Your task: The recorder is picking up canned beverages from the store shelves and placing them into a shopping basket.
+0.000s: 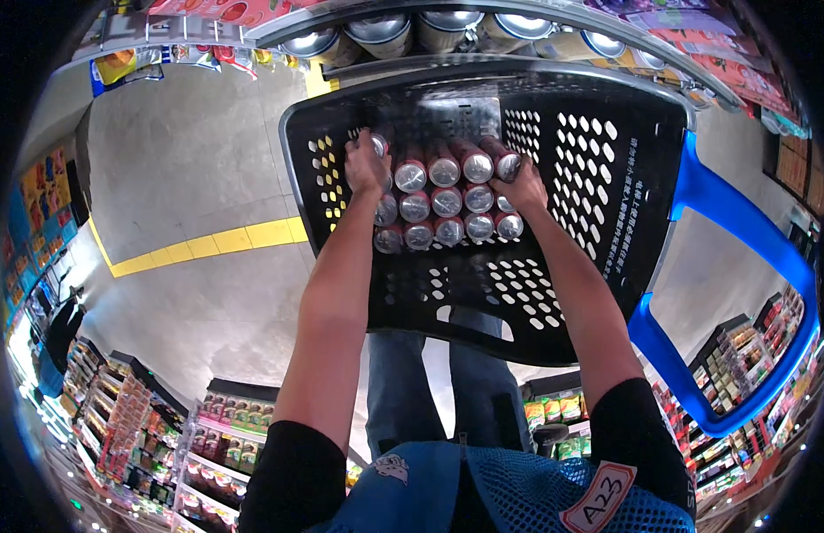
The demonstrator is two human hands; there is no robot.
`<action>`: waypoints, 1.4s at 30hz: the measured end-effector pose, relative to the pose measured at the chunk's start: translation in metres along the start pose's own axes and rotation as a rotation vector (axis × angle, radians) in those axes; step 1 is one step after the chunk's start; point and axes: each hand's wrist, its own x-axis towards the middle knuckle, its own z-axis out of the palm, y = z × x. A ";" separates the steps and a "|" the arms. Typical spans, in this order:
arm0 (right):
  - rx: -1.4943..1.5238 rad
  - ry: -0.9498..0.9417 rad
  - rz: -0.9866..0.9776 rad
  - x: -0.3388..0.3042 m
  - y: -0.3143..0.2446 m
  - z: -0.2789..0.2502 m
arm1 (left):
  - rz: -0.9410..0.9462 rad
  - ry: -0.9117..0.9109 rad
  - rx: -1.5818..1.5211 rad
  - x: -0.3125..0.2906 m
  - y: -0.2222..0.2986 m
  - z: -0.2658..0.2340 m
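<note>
I have both hands in the black basket (625,178): left hand (366,167) and right hand (521,188) clasp the block of red cans (445,200) near its far wall; shelf cans (376,28) wait above.

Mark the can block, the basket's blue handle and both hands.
can block (447,202), head view, on a middle can's top.
blue handle (740,231), head view, on its upper bar.
left hand (366,167), head view, on its back.
right hand (524,186), head view, on its back.

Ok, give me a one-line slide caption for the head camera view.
Both hands, left hand and right hand, grip a block of red cans inside a black basket.
</note>
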 end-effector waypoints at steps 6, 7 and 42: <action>0.093 0.010 -0.031 -0.025 -0.006 -0.015 | 0.034 0.121 0.063 -0.025 0.007 -0.012; 0.108 0.042 -0.052 -0.029 -0.004 -0.022 | 0.130 0.232 0.117 -0.039 0.014 -0.017; 0.611 0.310 -0.977 -0.416 -0.129 -0.502 | 0.972 -0.319 -1.086 -0.248 0.233 -0.493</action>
